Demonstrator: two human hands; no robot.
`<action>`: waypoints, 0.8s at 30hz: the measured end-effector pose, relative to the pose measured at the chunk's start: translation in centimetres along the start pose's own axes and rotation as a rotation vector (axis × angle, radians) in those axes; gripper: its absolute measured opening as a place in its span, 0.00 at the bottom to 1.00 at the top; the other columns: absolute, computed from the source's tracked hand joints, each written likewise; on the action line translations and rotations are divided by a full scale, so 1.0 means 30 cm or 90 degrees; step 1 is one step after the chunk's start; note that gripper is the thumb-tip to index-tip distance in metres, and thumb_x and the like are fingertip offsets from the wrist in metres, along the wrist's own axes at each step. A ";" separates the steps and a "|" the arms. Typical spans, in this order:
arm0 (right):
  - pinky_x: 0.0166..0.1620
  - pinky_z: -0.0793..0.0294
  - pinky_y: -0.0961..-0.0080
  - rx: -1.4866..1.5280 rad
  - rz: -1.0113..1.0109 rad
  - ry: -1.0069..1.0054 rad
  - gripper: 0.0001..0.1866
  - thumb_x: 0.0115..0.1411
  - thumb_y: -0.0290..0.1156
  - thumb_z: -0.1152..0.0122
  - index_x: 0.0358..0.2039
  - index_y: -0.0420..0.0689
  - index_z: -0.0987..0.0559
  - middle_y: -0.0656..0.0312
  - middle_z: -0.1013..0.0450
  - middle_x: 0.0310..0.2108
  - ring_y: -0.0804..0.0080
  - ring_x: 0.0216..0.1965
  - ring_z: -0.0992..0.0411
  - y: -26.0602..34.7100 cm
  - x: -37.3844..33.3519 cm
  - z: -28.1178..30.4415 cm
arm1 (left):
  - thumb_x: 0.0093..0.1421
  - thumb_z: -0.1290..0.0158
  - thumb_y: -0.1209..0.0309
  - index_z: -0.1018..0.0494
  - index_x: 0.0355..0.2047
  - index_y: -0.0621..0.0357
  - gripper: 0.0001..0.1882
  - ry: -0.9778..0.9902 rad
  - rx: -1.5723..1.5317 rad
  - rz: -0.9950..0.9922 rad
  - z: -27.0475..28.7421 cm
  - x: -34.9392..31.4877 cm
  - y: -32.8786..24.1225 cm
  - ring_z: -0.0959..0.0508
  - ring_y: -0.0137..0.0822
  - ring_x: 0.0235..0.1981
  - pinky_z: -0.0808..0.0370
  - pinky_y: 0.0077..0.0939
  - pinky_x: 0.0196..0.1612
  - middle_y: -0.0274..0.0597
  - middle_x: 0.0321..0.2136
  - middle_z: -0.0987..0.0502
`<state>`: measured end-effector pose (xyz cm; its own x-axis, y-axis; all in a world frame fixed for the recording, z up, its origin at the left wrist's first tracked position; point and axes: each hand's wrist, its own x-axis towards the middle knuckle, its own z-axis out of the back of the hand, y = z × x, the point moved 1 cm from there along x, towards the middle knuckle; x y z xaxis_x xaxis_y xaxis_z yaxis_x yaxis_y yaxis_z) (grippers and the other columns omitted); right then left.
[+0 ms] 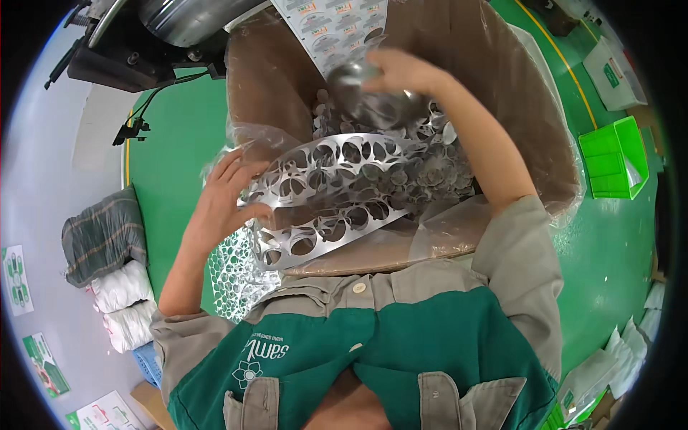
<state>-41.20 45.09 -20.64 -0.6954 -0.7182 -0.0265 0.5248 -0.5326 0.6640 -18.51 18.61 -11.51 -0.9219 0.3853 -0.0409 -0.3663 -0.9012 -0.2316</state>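
Perforated metallic strip (317,249) lies inside the carton (502,75), slanting across its near left part, one end at the left wall. At that end the left hand (226,190) has its fingers spread and curved, the thumb well apart from them; I cannot tell whether it pinches the strip or only touches it. Toward the carton's far side, the right hand (401,72) has its fingers closed on the rim of a shiny metal bowl (373,102), blurred, so its contents cannot be made out. Loose round discs (438,175) heap in the carton beyond and right of the strip, and a printed sheet (333,30) hangs over its far wall.

Good handling here probably means a firm rim hold, with the bowl low and inside the carton's walls. The left fingers would do well to press on flat margins, clear of the cut hole edges, without dragging the plastic liner (566,197) inward.
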 end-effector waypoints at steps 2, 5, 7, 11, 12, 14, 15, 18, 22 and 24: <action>0.43 0.31 0.73 0.315 0.058 -0.090 0.23 0.52 0.40 0.42 0.45 0.40 0.30 0.56 0.27 0.37 0.69 0.40 0.29 0.079 -0.027 0.120 | 0.44 0.46 0.75 0.31 0.44 0.54 0.22 -0.017 0.070 -0.003 0.023 0.009 -0.005 0.31 0.48 0.43 0.34 0.39 0.46 0.43 0.41 0.29; 0.47 0.28 0.69 0.926 0.278 -0.066 0.23 0.58 0.41 0.48 0.48 0.37 0.32 0.53 0.30 0.44 0.66 0.44 0.29 0.227 -0.088 0.237 | 0.39 0.49 0.80 0.27 0.34 0.55 0.18 -0.121 0.117 -0.078 0.081 -0.006 -0.050 0.29 0.44 0.33 0.31 0.34 0.33 0.41 0.32 0.31; 0.45 0.26 0.66 1.213 0.351 -0.054 0.21 0.60 0.40 0.51 0.47 0.36 0.32 0.53 0.29 0.43 0.66 0.43 0.29 0.247 -0.083 0.201 | 0.37 0.48 0.80 0.26 0.32 0.53 0.18 -0.118 0.142 -0.128 0.107 -0.029 -0.094 0.30 0.42 0.34 0.31 0.32 0.32 0.39 0.30 0.32; 0.42 0.29 0.78 0.938 0.002 0.090 0.24 0.59 0.46 0.51 0.50 0.43 0.35 0.60 0.32 0.46 0.73 0.42 0.30 -0.012 0.004 -0.107 | 0.34 0.46 0.79 0.24 0.29 0.52 0.17 -0.138 0.135 -0.203 0.164 -0.023 -0.145 0.30 0.39 0.32 0.31 0.27 0.28 0.38 0.30 0.34; 0.46 0.31 0.74 0.356 -0.216 0.178 0.30 0.55 0.49 0.47 0.50 0.40 0.35 0.55 0.32 0.46 0.66 0.47 0.32 -0.086 0.005 -0.160 | 0.34 0.46 0.81 0.24 0.29 0.53 0.18 -0.131 0.143 -0.105 0.180 -0.055 -0.136 0.30 0.37 0.31 0.32 0.24 0.26 0.39 0.29 0.34; 0.49 0.35 0.62 -0.138 -0.173 0.227 0.28 0.49 0.44 0.42 0.47 0.38 0.31 0.49 0.33 0.48 0.53 0.49 0.33 -0.180 -0.048 -0.307 | 0.34 0.47 0.83 0.24 0.29 0.55 0.18 -0.201 0.115 -0.026 0.196 -0.126 -0.060 0.30 0.36 0.30 0.33 0.22 0.26 0.39 0.29 0.35; 0.47 0.34 0.63 -0.195 -0.227 0.224 0.22 0.47 0.31 0.43 0.45 0.38 0.29 0.49 0.30 0.45 0.53 0.47 0.32 -0.343 -0.054 -0.418 | 0.34 0.47 0.84 0.24 0.29 0.55 0.18 -0.234 0.094 -0.009 0.201 -0.112 -0.025 0.30 0.35 0.30 0.34 0.21 0.25 0.39 0.28 0.35; 0.45 0.32 0.64 -0.330 -0.225 0.256 0.18 0.50 0.28 0.47 0.43 0.40 0.29 0.50 0.29 0.42 0.55 0.45 0.30 -0.375 -0.073 -0.395 | 0.38 0.54 0.89 0.27 0.35 0.57 0.21 -0.176 0.031 0.072 0.209 -0.085 -0.029 0.29 0.36 0.32 0.32 0.21 0.32 0.45 0.31 0.34; 0.41 0.32 0.66 -0.161 -0.002 0.106 0.20 0.50 0.37 0.41 0.41 0.38 0.29 0.51 0.29 0.38 0.58 0.39 0.30 -0.296 -0.019 -0.210 | 0.45 0.56 0.86 0.34 0.47 0.56 0.26 -0.025 -0.127 0.193 0.128 0.004 0.088 0.28 0.34 0.37 0.32 0.18 0.38 0.45 0.35 0.31; 0.33 0.31 0.73 0.056 -0.015 0.071 0.29 0.46 0.43 0.37 0.45 0.40 0.31 0.57 0.28 0.37 0.71 0.32 0.30 -0.108 0.010 -0.050 | 0.48 0.55 0.83 0.37 0.50 0.57 0.26 -0.056 -0.373 0.244 0.104 0.007 0.136 0.28 0.32 0.34 0.32 0.18 0.36 0.45 0.34 0.29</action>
<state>-42.38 45.93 -23.92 -0.6456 -0.7539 -0.1219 0.4610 -0.5120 0.7248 -20.59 14.40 -9.42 -0.9883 0.0219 -0.1509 0.0916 -0.7055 -0.7028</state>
